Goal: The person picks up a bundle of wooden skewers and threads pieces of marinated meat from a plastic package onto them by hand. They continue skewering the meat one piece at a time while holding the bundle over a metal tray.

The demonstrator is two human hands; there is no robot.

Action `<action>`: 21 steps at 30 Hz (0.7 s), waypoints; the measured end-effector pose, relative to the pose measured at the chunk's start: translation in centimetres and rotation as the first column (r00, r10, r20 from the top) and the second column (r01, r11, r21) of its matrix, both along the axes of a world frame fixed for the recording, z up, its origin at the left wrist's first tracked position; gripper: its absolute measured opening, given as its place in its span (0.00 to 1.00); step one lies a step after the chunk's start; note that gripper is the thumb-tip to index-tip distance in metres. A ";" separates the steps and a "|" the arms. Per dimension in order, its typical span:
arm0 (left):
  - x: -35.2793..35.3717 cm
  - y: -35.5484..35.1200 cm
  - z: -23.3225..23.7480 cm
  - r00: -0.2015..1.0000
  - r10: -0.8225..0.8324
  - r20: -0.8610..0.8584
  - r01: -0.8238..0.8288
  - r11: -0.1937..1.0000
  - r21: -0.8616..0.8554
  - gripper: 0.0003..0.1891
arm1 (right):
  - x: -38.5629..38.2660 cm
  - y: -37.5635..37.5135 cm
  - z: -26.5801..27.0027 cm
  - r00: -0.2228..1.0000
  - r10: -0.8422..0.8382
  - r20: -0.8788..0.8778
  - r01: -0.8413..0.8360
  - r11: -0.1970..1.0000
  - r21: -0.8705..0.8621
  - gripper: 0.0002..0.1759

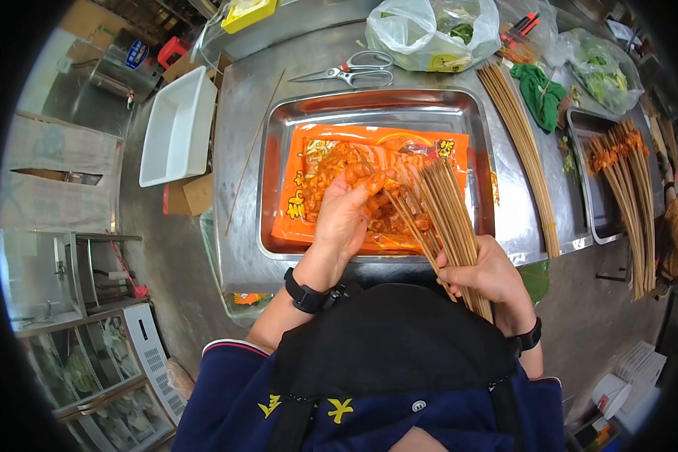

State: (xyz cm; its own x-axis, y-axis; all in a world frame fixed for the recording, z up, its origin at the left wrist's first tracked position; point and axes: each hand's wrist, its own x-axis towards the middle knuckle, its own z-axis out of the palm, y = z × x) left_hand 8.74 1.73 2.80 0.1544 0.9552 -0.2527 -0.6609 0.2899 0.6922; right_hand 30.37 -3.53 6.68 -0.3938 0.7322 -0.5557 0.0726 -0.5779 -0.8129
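Note:
My right hand is closed round a thick bundle of wooden skewers, and a few of them splay out to the left. In my left hand a piece of orange, sauce-coated meat is pinched between thumb and fingers. Both hands are over a metal tray. An orange printed bag lies flat in that tray, with more marinated meat heaped on it. The skewers' far tips reach over the meat, close to the right of my left hand.
Scissors lie behind the tray, and a single skewer lies to its left. More skewers lie on the right, beside a second tray with loaded skewers. A plastic bag of greens and a green cloth sit behind.

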 end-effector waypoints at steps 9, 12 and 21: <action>-0.2 0.2 0.2 1.000 0.002 -0.011 -0.002 1.000 -0.006 0.10 | -0.5 0.8 -0.2 1.000 0.023 0.010 -0.023 1.000 0.018 0.06; -0.2 0.2 0.4 1.000 -0.004 0.003 0.004 1.000 -0.012 0.10 | -0.6 1.0 -0.4 1.000 -0.006 -0.022 0.006 1.000 -0.011 0.07; 0.9 -0.9 0.2 0.998 -0.058 0.019 0.059 0.993 -0.101 0.10 | -0.8 1.4 -0.4 0.991 -0.100 -0.087 0.094 0.993 -0.076 0.07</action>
State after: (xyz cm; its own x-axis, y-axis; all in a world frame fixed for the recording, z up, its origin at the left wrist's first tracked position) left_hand 9.68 0.83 3.00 0.2138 0.9138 -0.3453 -0.6514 0.3968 0.6467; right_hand 29.60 -2.13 6.25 -0.3740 0.7289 -0.5734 -0.0589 -0.6357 -0.7697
